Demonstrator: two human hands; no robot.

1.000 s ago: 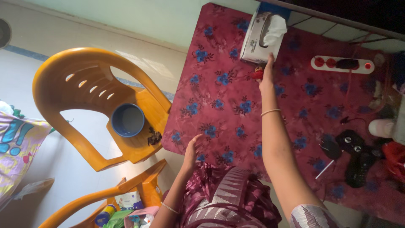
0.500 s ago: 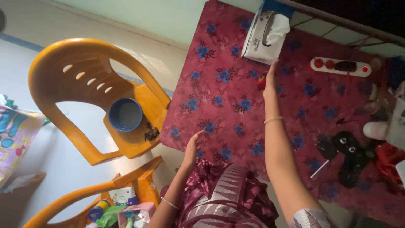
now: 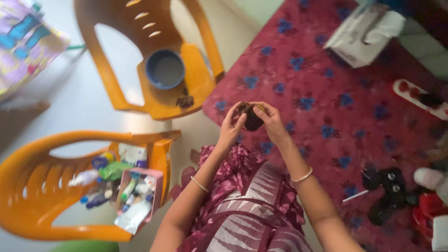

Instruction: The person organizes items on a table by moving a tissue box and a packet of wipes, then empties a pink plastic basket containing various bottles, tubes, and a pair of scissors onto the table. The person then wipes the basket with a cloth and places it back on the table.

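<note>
An orange plastic chair [image 3: 158, 100] stands on the pale floor with a blue bowl [image 3: 165, 69] on its seat and a small dark scrap [image 3: 185, 101] just beside the bowl. A second orange chair [image 3: 51, 186] holds bottles and a pink box [image 3: 136, 196] of small items. On the maroon floral cloth [image 3: 326, 116] lie a white tissue box [image 3: 366, 32], a white power strip [image 3: 422, 99] and a black game controller [image 3: 387, 193].

The whole frame is blurred by motion. The small dark object [image 3: 252, 117] is partly covered by fingers of the left hand [image 3: 232, 129] and right hand [image 3: 272, 123], so its kind is unclear. At the upper right, the tissue box [image 3: 365, 33] is blurred.
</note>
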